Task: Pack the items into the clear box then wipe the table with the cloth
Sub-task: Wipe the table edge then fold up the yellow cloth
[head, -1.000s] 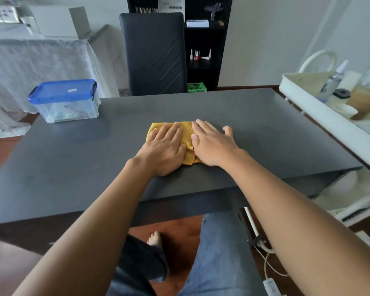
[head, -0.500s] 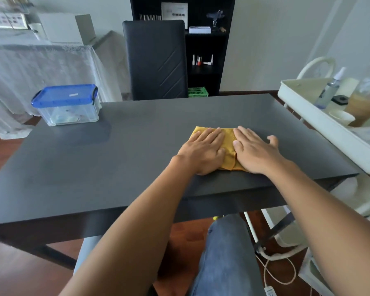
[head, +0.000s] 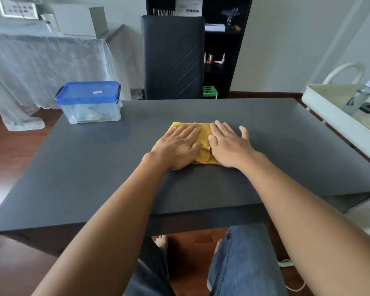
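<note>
Two hands lay flat on a yellow cloth (head: 204, 135) near the middle of the dark tabletop (head: 83, 167), a bit toward its right side. The left hand (head: 177, 148) pressed down on the left part of the cloth with its fingers straight and close together. The right hand (head: 229, 146) pressed on the right part, fingers straight and the thumb out to the side. Neither hand had a grip on the cloth; both were spread flat on top of it. The clear box (head: 92, 110) with the blue lid (head: 88, 91) stood at the far left corner of the tabletop, well apart from the hands. The lid was on. A black chair (head: 173, 58) stood behind the far edge. A white cart (head: 329, 112) stood beside the right edge.
</note>
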